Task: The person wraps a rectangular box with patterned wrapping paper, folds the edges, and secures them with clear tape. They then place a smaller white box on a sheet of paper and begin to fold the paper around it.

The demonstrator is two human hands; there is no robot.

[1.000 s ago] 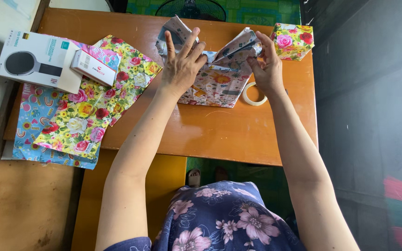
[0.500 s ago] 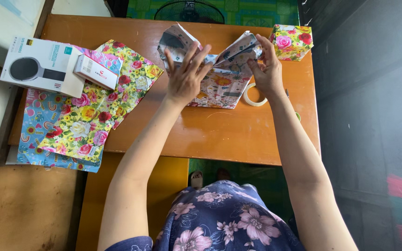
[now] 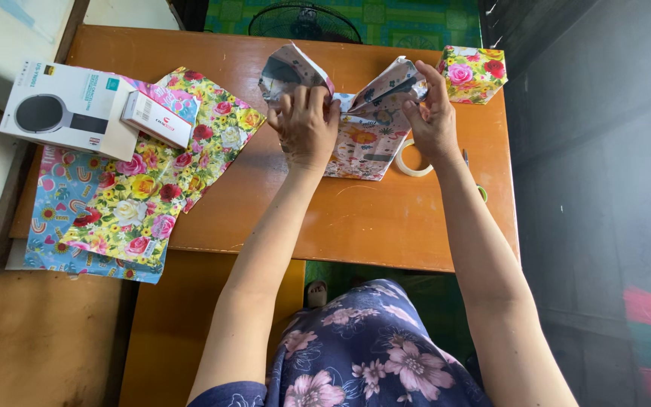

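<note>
Both hands clench the paper flaps — left hand [image 3: 307,113] and right hand [image 3: 432,114] at opposite ends of the half-wrapped box [image 3: 362,143], long axis running across the desk [image 3: 265,203].

A single head-worn camera looked steeply down from above the person, fairly near, facing across the wooden table [image 3: 386,226].

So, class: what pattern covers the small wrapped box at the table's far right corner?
Wrapped box: pink and red flowers on yellow-green, head view.
</note>
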